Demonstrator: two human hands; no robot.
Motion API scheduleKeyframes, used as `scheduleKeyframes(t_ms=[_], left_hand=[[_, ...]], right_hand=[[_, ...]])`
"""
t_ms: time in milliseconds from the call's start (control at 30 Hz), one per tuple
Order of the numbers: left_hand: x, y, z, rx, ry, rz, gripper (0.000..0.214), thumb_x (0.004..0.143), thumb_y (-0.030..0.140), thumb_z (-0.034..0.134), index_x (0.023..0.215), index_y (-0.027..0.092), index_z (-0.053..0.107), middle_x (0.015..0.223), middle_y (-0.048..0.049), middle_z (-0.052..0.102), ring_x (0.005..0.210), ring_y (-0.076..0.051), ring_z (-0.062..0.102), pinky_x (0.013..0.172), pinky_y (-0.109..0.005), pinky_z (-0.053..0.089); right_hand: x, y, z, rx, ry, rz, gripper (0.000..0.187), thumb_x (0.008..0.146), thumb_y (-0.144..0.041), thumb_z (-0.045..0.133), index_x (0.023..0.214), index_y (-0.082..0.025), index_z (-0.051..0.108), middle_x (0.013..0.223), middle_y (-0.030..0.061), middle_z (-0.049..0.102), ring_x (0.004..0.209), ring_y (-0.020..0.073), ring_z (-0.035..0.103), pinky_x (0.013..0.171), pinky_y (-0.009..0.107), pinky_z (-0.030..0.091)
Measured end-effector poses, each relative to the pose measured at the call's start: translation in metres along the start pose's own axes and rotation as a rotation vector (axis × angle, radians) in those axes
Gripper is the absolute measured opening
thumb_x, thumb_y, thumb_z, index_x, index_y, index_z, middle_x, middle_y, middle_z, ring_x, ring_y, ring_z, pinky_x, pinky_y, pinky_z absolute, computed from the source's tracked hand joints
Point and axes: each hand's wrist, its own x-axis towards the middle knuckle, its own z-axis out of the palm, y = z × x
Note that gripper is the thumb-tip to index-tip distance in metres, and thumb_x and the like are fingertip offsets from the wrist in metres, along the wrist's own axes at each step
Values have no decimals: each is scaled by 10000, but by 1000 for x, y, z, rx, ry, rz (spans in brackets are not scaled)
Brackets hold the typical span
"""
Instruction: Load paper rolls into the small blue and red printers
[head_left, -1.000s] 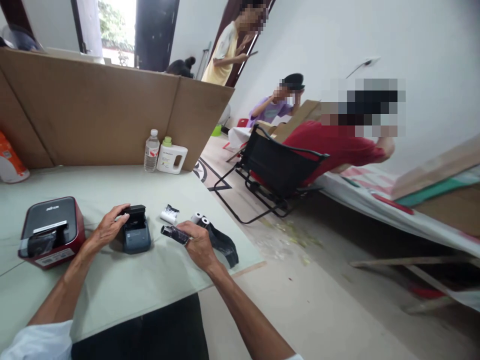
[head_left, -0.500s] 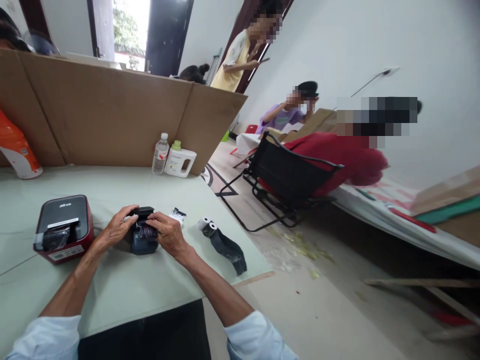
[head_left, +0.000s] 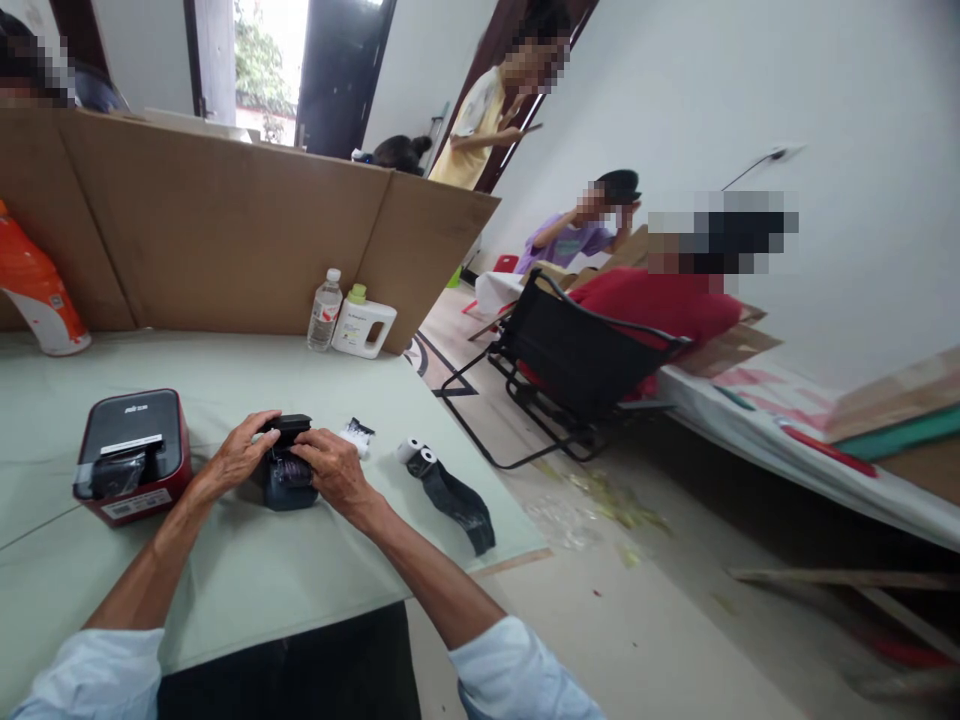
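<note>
A small dark portable printer (head_left: 291, 495) stands on the pale green tabletop with its black lid (head_left: 291, 427) raised. My left hand (head_left: 244, 455) grips the lid and left side, thumb towards the hinge. From the right, my right hand (head_left: 334, 462) has curled fingers against the printer's opening, partly covering what lies inside. A dark, shiny roll (head_left: 291, 470) shows in the opening. Right of my right hand lies a small black-and-white crumpled packet (head_left: 358, 437). Beyond it are white-cored rolls (head_left: 418, 453) with a black ribbon strip (head_left: 457, 505) trailing from them.
A red-and-black desktop printer (head_left: 133, 455) stands on the left. Along the cardboard partition (head_left: 247, 230) are an orange bottle (head_left: 37, 285), a water bottle (head_left: 324, 312) and a white jug (head_left: 365, 325). A person in red sits in a black chair (head_left: 589, 325) on the right.
The view has shifted slightly. Both my hands stay on the small printer with almost no movement. The person in red has leaned, and a cardboard piece now shows beside them.
</note>
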Motion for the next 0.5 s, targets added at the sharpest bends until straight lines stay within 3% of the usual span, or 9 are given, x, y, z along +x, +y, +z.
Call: scheduleKeyframes(t_ms=[300,500], left_hand=[[0,2,0,12,-4,-18,563,921,507,517,1342,156,644,1430,-147,636,1339,-300,585,1187,-491,413],[-2,9,-3,39,-25,-30,646,921,503,491,1378,63,613,1445,-189,611,1360,-332,557,1206,-458,387]], right_hand=[[5,-5,-4,0,-33,57,409,826,33,531,1038,-223,771,1074,80,732,995,225,644,868,322,510],[3,-11,-14,-47,-110,14,418,734,38,552,1038,-145,773,1080,114,748,959,281,629,833,372,510]])
